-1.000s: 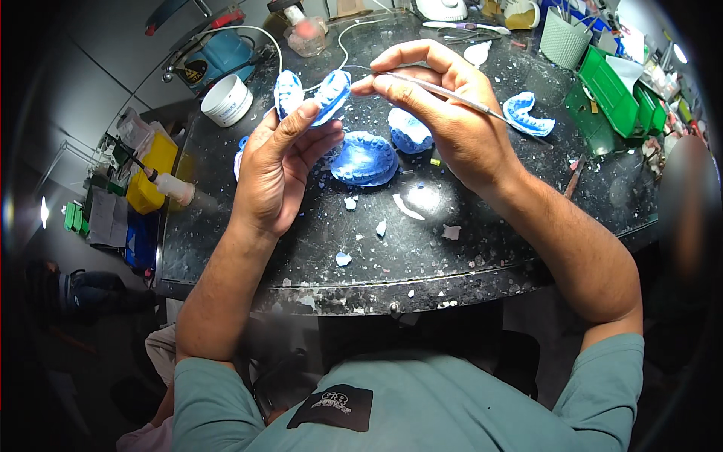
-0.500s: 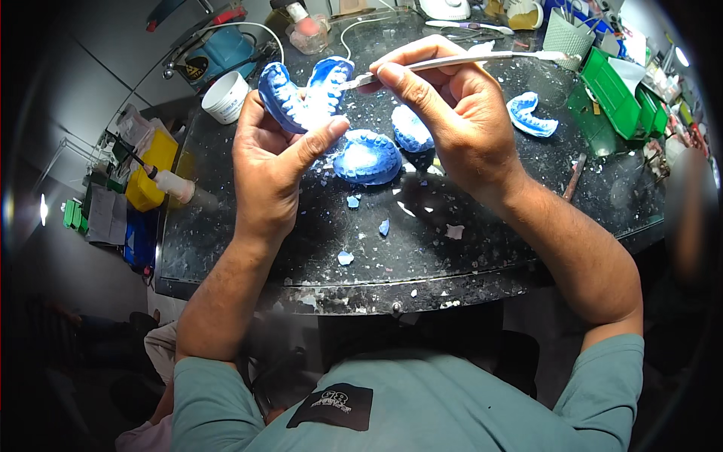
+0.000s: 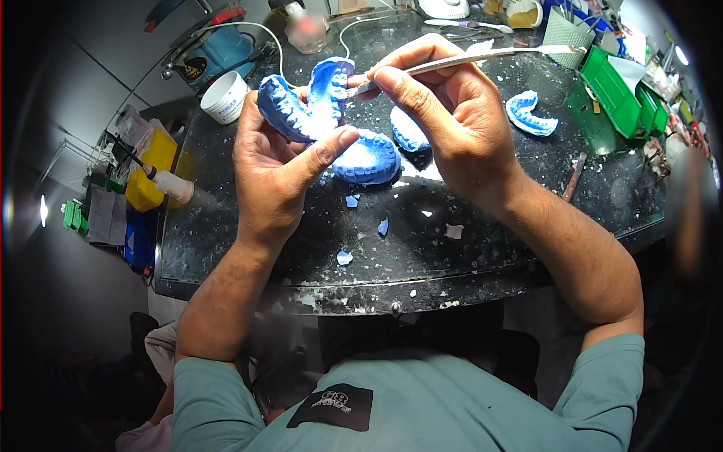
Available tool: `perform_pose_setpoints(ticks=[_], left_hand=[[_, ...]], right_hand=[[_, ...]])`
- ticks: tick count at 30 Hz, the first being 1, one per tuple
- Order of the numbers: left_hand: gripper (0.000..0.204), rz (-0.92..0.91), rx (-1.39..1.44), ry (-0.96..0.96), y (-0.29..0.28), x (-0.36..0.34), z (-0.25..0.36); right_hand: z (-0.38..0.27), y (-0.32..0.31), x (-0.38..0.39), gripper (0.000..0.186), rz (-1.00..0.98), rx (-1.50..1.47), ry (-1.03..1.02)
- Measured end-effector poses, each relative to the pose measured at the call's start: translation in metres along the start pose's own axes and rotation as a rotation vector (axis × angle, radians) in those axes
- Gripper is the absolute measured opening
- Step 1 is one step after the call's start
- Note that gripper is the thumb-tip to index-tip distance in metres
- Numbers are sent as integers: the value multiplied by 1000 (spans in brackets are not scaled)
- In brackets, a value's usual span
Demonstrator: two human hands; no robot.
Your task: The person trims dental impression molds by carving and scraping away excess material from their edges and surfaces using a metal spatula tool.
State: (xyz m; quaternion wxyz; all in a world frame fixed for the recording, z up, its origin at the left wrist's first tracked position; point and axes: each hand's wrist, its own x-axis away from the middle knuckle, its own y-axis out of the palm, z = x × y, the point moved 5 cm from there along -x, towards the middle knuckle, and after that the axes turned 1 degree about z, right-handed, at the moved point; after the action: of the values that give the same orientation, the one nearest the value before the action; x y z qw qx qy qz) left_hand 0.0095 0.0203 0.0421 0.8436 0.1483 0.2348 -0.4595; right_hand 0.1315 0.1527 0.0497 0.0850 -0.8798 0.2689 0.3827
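Note:
My left hand (image 3: 279,162) is closed round a blue U-shaped dental cast (image 3: 326,90), raised above the black bench with its row of teeth showing. Between the thumb and fingers of my right hand (image 3: 459,113) is a slim metal dental spatula (image 3: 482,57). Its working end meets the right arm of the cast or lies very close to it; contact is hard to tell. Below the hands a second blue dental cast (image 3: 367,160) rests on the bench, and a third blue cast (image 3: 409,129) sits partly behind my right hand. Bright light washes out some of the held cast's detail.
Another blue U-shaped cast (image 3: 532,114) lies to the right, near a green open box (image 3: 614,90). A white tub (image 3: 225,98) stands left of my hand. Blue chips (image 3: 344,258) and a brown-handled tool (image 3: 575,177) lie on the bench (image 3: 482,256). A tool holder (image 3: 566,38) is at back right.
The held cast has tipped a little, its lower middle now over the cast on the bench. The spatula has turned slightly and its far end has shifted right.

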Motion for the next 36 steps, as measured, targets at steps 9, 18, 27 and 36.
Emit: perform_pose_setpoints(ticks=[9, 18, 27, 36], left_hand=[[45, -23, 53, -38, -1, 2, -4], [39, -36, 239, -107, 2, 2, -10], [35, -20, 427, -94, 5, 9, -9], [38, -23, 455, -93, 7, 12, -10]], right_hand=[[-1, 0, 1, 12, -51, 57, 31], [2, 0, 2, 12, 51, -6, -133], [-17, 9, 8, 18, -43, 221, -363], [-20, 10, 11, 23, -143, 349, -360]])
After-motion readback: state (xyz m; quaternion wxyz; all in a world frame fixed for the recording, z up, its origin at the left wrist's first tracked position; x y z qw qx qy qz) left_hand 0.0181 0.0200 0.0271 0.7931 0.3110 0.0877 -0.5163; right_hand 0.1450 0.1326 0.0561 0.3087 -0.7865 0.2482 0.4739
